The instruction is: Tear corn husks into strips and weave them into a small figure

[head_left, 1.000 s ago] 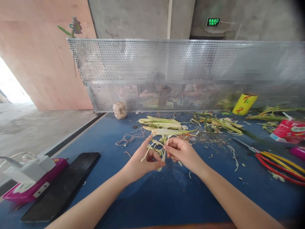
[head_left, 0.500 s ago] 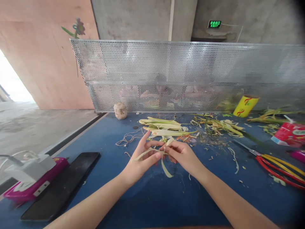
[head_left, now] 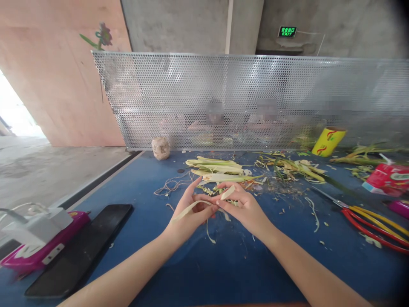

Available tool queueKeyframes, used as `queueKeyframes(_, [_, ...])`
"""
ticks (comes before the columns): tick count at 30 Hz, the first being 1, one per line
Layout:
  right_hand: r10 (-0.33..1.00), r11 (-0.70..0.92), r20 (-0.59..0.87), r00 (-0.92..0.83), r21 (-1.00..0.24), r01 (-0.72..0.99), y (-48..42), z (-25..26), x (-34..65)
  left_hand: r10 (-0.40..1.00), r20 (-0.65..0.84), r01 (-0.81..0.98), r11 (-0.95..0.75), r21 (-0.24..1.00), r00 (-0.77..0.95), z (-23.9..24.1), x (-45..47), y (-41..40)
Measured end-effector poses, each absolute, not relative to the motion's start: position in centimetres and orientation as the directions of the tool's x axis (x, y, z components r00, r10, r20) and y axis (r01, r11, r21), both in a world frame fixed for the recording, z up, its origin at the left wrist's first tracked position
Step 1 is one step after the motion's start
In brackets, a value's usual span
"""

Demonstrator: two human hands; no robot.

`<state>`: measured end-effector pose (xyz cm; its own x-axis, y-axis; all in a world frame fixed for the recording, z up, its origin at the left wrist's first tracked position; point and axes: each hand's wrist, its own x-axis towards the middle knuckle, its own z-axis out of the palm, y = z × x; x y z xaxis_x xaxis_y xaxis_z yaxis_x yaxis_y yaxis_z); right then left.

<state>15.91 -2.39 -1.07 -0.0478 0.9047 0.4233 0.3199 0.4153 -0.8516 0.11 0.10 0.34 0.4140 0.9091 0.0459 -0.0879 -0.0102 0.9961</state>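
My left hand (head_left: 183, 219) and my right hand (head_left: 246, 209) meet above the middle of the blue table. Thumb and fingers of the left pinch a pale plant strip (head_left: 191, 206), which curves back over that hand. Fingertips of the right hand press together at the same spot, where a pale strip end (head_left: 228, 192) sticks up between its fingers. Thin ends dangle below the hands. How the strips join is hidden by the fingers. Just beyond lie pale green stalk pieces (head_left: 220, 167).
Scissors (head_left: 354, 224) with red handles and a yellow-handled tool (head_left: 380, 217) lie right, near a red drink carton (head_left: 388, 179). A black phone (head_left: 83, 247) and purple power strip (head_left: 54, 247) lie left. String (head_left: 174, 185), plant scraps (head_left: 297, 168) and a perforated metal screen (head_left: 191, 85) are beyond.
The strip's end by my right fingers now stands up more, and the broad tail that hung below the hands is replaced by thinner ends. The right fingers have spread slightly; both hands stay in place.
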Motion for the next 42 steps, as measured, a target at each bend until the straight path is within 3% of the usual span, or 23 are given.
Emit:
queueKeyframes(9, [0.914, 0.392, 0.405, -0.014, -0.876, 0.28, -2.4, -1.0, 15.7, 0.856, 0.08, -0.041, -0.069, 0.997, 0.511, 0.6, -0.1, -0.1])
queueKeyframes(17, [0.95, 0.298, 0.307, 0.049, -0.944, 0.144, -2.1, -1.1, 15.5, 0.84, 0.088, -0.047, -0.075, 0.996, 0.535, 0.7, -0.1, -0.4])
queueKeyframes(24, [0.989, 0.141, 0.135, -0.058, -0.982, 0.124, -1.9, -1.2, 16.0, 0.866, 0.096, -0.117, -0.043, 0.992, 0.491, 0.5, -0.1, -0.1])
queueKeyframes(31, [0.954, 0.175, 0.157, -0.256, -0.983, 0.047, -2.3, -1.1, 16.0, 0.874, 0.134, -0.151, -0.071, 0.986, 0.467, 0.9, -0.4, -0.2])
queueKeyframes(42, [0.968, 0.177, 0.119, -0.221, -0.948, 0.264, -1.9, -1.4, 17.3, 0.89, 0.134, -0.114, -0.093, 0.989, 0.435, 0.6, -0.4, 0.4])
